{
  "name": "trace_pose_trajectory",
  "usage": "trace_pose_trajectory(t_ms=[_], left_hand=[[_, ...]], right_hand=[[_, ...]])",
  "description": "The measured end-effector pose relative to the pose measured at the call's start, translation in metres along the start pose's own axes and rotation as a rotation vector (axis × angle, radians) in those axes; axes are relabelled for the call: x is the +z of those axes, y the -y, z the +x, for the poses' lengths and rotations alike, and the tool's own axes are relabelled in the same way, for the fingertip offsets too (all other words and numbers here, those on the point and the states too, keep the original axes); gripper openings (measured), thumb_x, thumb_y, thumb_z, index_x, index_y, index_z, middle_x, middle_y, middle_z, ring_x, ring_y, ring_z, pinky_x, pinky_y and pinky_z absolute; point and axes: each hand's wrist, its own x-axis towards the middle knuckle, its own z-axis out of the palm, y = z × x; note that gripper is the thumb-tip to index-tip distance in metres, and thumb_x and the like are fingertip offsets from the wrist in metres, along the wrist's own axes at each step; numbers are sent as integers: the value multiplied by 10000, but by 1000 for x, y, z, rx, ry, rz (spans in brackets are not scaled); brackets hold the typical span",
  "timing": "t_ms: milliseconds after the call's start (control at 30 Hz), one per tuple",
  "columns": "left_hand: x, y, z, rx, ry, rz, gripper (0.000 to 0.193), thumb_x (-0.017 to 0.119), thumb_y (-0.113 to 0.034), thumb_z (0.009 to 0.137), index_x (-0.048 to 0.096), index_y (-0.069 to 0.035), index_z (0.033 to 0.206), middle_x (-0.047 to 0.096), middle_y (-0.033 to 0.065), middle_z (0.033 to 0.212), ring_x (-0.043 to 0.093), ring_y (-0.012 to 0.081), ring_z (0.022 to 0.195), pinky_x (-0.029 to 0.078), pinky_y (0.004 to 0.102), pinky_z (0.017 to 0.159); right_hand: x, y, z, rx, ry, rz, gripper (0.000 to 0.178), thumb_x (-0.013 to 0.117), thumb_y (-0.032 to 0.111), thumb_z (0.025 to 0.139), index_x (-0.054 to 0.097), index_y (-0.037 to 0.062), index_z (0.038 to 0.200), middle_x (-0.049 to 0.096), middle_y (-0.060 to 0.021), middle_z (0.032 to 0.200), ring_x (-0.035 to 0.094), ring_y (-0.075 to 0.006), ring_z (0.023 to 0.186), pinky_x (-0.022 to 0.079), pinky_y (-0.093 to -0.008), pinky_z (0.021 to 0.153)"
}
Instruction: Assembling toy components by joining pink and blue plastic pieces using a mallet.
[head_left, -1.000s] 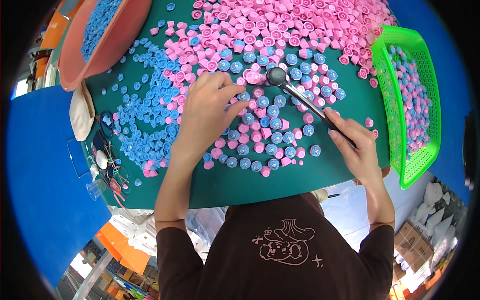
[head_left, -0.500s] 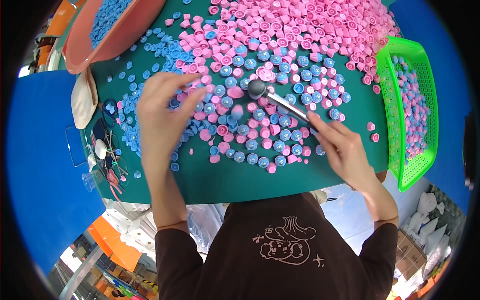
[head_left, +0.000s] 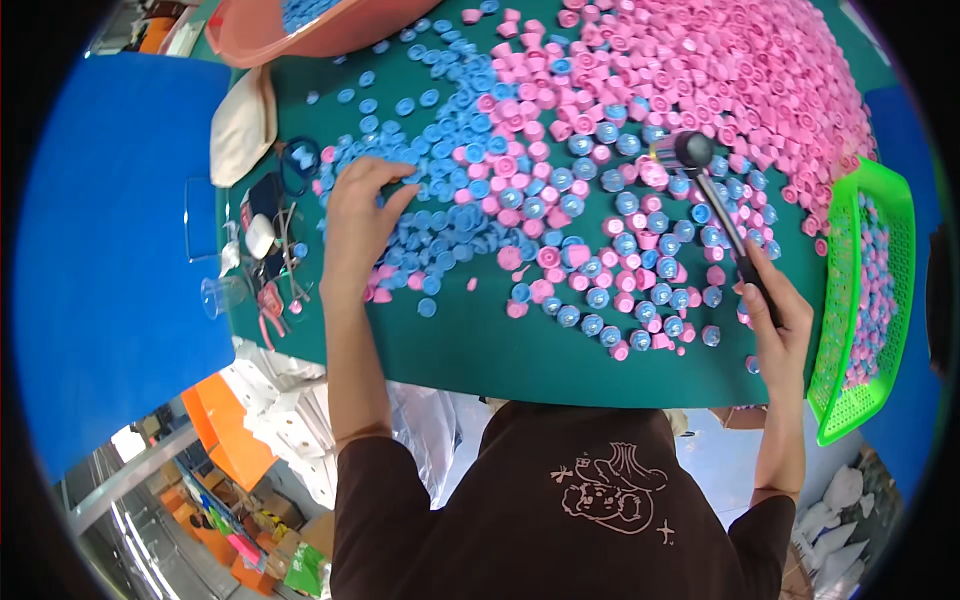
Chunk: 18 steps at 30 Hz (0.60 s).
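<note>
Left hand: thumb and forefinger parted, seemingly empty, over blue caps
Right hand: curled firmly round a mallet by its handle

The left hand is hanging over loose blue caps, thumb and forefinger standing apart; whether it is touching any cap is unclear from this angle. The right hand is gripping a round-headed mallet by its black handle. Pink cups are lying heaped across the far side of the green tabletop. A green basket is holding mixed pieces at right; a salmon basin is holding blue ones.
</note>
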Motion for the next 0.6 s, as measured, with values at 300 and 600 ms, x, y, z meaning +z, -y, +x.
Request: trace_pose_trajectory(t_ms=[300, 600], left_hand=[[13, 17, -1, -439, -106, -42, 192, 723, -167, 837, 713, -44, 984, 676, 54, 804, 561, 118, 672, 435, 259, 611], [6, 14, -3, -257, -52, 55, 219, 759, -127, 776, 697, -51, 972, 621, 54, 808, 524, 154, 642, 431, 289, 584]], right_hand=[[-5, 2, 15, 45, -53, -1, 407, 604, 11, 885, 589, 29, 1291, 656, -58, 911, 524, -90, 725, 421, -228, 647], [-3, 14, 65, -52, -22, 3, 412, 623, 7, 873, 604, 60, 1281, 623, -58, 819, 491, -96, 658, 405, -253, 594]])
